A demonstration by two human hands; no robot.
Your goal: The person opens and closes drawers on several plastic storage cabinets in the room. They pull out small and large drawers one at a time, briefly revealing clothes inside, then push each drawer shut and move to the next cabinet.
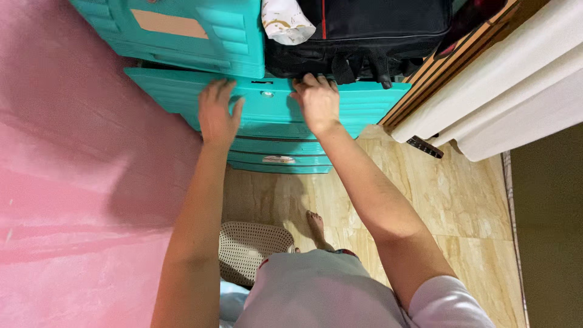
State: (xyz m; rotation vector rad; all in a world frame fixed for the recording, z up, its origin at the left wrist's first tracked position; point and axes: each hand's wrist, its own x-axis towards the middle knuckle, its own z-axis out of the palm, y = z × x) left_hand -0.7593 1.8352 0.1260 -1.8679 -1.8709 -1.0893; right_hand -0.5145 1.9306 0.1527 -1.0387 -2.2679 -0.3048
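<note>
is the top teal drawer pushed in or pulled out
Pulled out: the top drawer juts past the drawer fronts below, with the left hand and right hand on its front.

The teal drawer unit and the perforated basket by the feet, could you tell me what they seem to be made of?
The teal drawer unit looks like moulded plastic, semi-gloss: ribbed fronts, uniform colour, soft sheen. Both hands, left hand and right hand, rest on its top drawer. The beige basket also appears plastic, matte, with regular punched holes.
</note>
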